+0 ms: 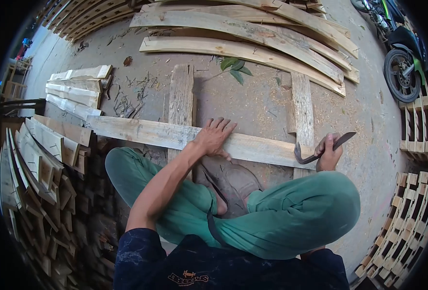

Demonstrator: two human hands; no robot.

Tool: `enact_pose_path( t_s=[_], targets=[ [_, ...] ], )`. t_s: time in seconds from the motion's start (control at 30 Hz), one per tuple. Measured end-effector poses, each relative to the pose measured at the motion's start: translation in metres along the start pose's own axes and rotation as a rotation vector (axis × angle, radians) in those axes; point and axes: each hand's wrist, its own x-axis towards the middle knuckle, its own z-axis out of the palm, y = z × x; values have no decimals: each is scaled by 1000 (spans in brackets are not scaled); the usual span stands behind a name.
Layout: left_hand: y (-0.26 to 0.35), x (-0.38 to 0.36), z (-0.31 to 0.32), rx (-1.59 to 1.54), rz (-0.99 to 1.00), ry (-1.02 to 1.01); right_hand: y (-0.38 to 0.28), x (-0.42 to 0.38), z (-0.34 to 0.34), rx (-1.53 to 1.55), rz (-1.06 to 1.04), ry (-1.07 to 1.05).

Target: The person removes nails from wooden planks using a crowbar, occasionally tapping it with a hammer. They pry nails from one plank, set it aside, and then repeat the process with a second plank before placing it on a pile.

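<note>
A long pale wooden plank [262,147] lies crosswise over two rough, weathered wooden blocks, the left block [181,92] and the right block [302,104]. My left hand [215,137] grips the plank near its middle, fingers over the far edge and thumb at the near edge. In my right hand [329,152] is a dark metal pry bar [342,140], held by its shaft with the fingers wrapped round it. Its hooked end sits right at the plank's surface near the right end, over the right block.
Several loose planks [243,46] with nails are stacked at the far side. Shorter boards [73,92] lie at left, above a large heap of nailed boards [44,164]. Pallets [402,227] and a motorcycle [401,72] stand at right. A leafy twig [235,69] and sawdust lie on the concrete.
</note>
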Motion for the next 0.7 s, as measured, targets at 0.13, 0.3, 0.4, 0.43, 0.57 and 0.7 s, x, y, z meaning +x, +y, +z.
enact_pose_path(
  t_s=[0.13, 0.3, 0.4, 0.43, 0.57, 0.7],
  targets=[
    [-49, -57, -43, -17, -239, -128, 4, -13, 7, -63, -189, 263],
    [-80, -110, -23, 136, -278, -123, 5, -20, 16, 124, -302, 95],
    [-86, -88, -17, 144, -280, -194, -11, -22, 32, 208, -340, 36],
    [-83, -91, -22, 187, -224, -130, -17, -21, 39, 235, -355, 19],
    [-60, -66, -15, 235, -133, -68, -30, -25, 64, 314, -364, -81],
    [-19, -14, 5, 135, -47, 25, -28, -25, 85, 379, -344, -258]
  ],
)
